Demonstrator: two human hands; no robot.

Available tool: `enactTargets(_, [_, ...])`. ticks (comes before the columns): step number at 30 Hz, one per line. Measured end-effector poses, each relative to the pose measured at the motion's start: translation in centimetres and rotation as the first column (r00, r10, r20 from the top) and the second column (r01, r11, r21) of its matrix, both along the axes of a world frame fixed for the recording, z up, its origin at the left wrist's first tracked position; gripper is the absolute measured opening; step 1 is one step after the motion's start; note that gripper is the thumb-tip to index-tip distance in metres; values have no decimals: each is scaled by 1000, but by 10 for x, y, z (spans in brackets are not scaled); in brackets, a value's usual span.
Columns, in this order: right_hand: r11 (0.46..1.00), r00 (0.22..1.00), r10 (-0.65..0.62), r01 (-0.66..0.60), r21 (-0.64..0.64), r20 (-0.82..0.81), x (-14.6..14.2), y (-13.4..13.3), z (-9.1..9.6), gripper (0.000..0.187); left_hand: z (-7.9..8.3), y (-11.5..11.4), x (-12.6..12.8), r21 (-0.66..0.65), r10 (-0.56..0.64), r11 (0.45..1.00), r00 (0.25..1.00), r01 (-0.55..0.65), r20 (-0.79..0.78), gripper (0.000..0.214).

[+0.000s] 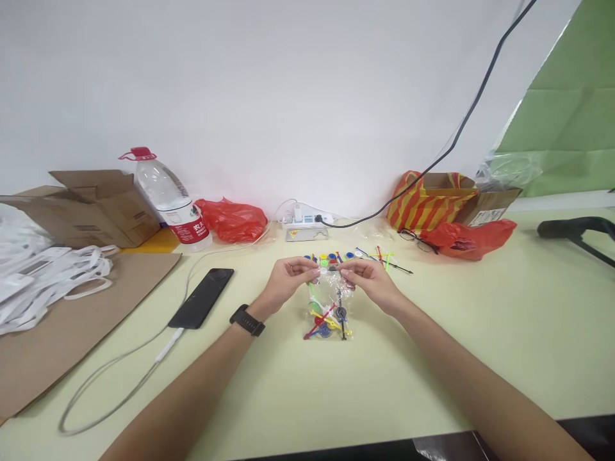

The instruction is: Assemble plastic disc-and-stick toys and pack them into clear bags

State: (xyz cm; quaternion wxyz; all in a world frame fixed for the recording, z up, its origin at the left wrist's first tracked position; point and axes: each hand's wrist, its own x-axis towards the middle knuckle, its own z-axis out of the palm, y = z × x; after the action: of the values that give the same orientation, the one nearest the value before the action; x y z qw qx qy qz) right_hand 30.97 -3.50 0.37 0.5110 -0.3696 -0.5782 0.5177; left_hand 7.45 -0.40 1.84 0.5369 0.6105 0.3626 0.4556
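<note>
Forearms (192,384) lie nearest; left grip (288,278) and right grip (375,282) pinch the clear bag (331,296) by its top edge, one per side, over the tabletop (307,397). Level, even tension should hold the colored pieces (319,321) low inside.

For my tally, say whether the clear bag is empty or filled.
At least partly filled: colored sticks and discs show through the clear bag.
</note>
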Motion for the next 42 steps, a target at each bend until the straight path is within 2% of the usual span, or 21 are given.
enactTargets(6, [998, 998, 55, -56, -15, -19, 4, 1, -3, 28, 0, 2, -8, -12, -118, 993, 993, 118, 21, 27])
enactTargets(11, [997, 994, 30, -38, -67, -109, 6, 0, -3, 19, 0, 3, -10, -36, -126, 991, 987, 130, 98, 15])
enactTargets(15, [997, 992, 12, -21, -68, -126, 7, 0, -1, 19, 1, 4, -10, -22, -146, 989, 983, 149, 113, 14])
enactTargets(17, [999, 993, 12, -17, -41, -115, 7, 0, -1, 21, 1, 3, -9, 3, -133, 991, 986, 133, 98, 19])
enactTargets(21, [999, 998, 10, -8, 41, -66, 7, 0, -2, 23, -1, 1, -3, 24, -13, 1000, 998, 12, 61, 25])
enactTargets(24, [991, 999, -30, 24, 134, 43, 7, -2, -1, 23, -3, -3, 3, -40, -41, 998, 999, 42, 30, 36])
enactTargets(27, [979, 991, -46, 20, 201, 127, 4, -5, 1, 25, -3, -7, 8, -60, -74, 996, 997, 73, -5, 37])
enactTargets(31, [989, 996, -42, 30, 148, 81, -2, -9, 5, 30, -3, -9, 10, -57, -48, 997, 999, 48, 6, 34])
enactTargets(34, [996, 997, -34, 28, 84, 73, -6, -9, 5, 39, -4, -10, 9, -51, -78, 996, 997, 78, 2, 34])
enactTargets(38, [999, 986, 30, -36, 34, 162, -7, -7, 1, 34, -4, -10, 7, -30, -117, 993, 992, 116, -42, 37])
enactTargets(42, [998, 986, 52, -56, 24, 159, -3, -3, -5, 36, -2, -7, 2, -28, -125, 992, 988, 123, -94, 35])
